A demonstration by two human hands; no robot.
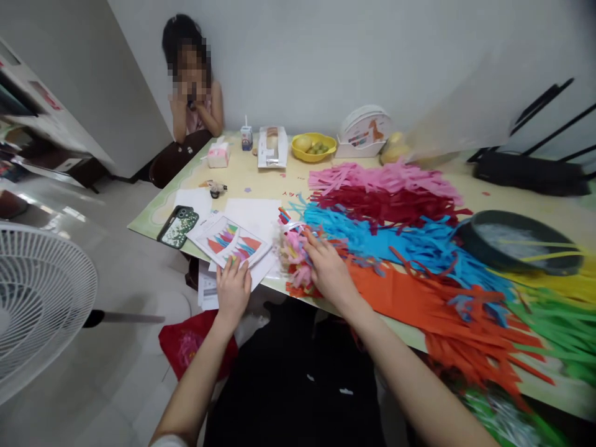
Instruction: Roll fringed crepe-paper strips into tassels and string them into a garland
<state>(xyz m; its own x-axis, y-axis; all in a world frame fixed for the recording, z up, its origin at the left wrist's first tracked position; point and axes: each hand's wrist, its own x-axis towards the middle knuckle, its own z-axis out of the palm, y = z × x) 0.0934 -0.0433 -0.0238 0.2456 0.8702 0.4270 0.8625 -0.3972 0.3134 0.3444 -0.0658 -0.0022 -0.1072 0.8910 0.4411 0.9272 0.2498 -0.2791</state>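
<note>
At the table's near edge, my left hand rests its spread fingertips on the lower edge of a white-bordered sheet or tablet showing a picture of multicoloured tassel garlands. To its right, my right hand has its fingers closed at the side of a bundle of tassels in pink, white, orange and other colours; the thumb is hidden. Blue fringed strips and orange fringed strips lie just right of that hand. White paper lies behind the picture.
A phone lies at the left corner. Behind are a tissue pack, drink carton, yellow fruit bowl and pink strips. A dark bowl stands right. A fan is at left; a person sits beyond.
</note>
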